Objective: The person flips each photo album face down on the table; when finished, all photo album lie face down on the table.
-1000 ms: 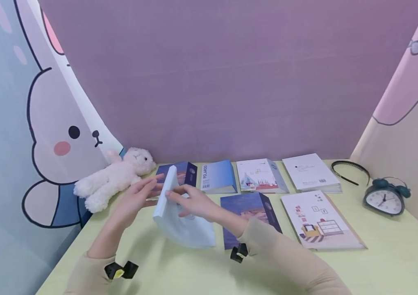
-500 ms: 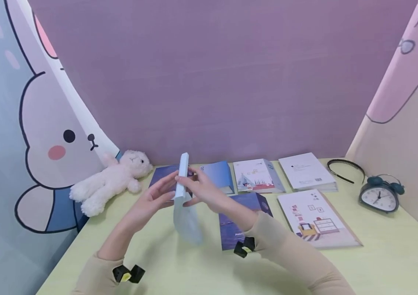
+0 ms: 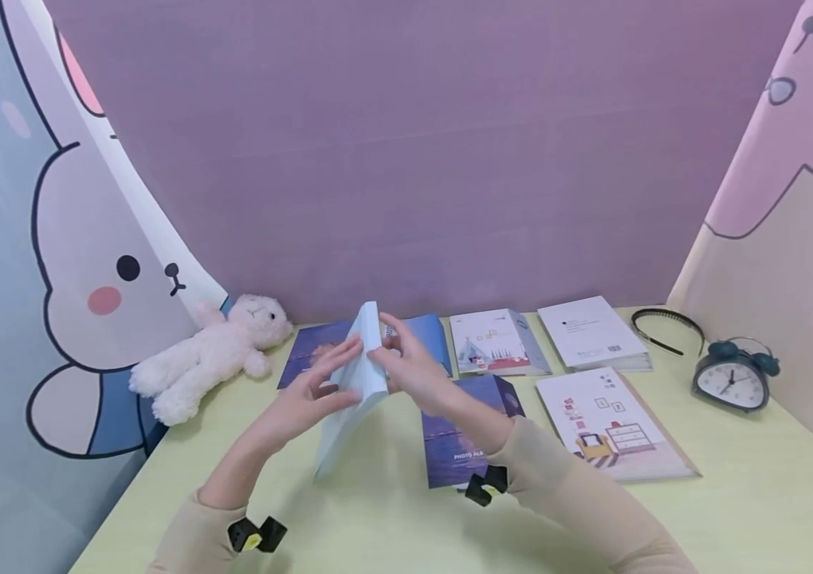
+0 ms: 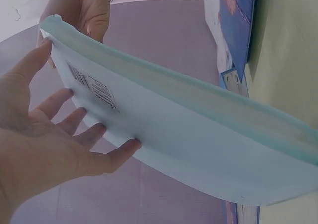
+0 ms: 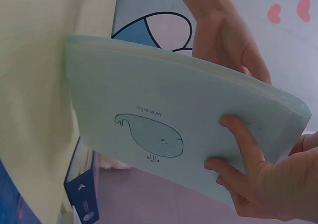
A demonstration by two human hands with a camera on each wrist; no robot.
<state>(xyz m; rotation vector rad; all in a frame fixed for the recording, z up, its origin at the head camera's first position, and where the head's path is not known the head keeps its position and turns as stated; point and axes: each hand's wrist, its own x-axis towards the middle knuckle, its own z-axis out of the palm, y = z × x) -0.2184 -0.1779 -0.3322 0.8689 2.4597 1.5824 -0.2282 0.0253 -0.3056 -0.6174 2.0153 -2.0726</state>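
Note:
A pale blue soft-covered photo album (image 3: 366, 375) is held up above the table, spine uppermost and toward the camera. My right hand (image 3: 417, 371) grips it near the spine, thumb on the spine edge and fingers against the cover; in the right wrist view these fingers lie on the cover with a whale drawing (image 5: 154, 134). My left hand (image 3: 295, 406) is on the opposite side. In the left wrist view its fingers (image 4: 54, 102) are spread, tips touching the cover that bears a barcode (image 4: 92, 85). A purple photo album (image 3: 442, 446) lies just beyond the right forearm.
Behind lie a navy album (image 3: 302, 351), a blue album (image 3: 435, 331), a tent-pictured album (image 3: 488, 343) and a white one (image 3: 593, 335). To the right are a furniture-pictured album (image 3: 610, 434), a headband (image 3: 657, 312) and an alarm clock (image 3: 732, 387). A white plush toy (image 3: 213, 359) lies left.
The pale blue album has moved right and turned, so its lower edge now hangs to the left rather than to the right. Both hands moved with it; the left fingers now lie against its cover.

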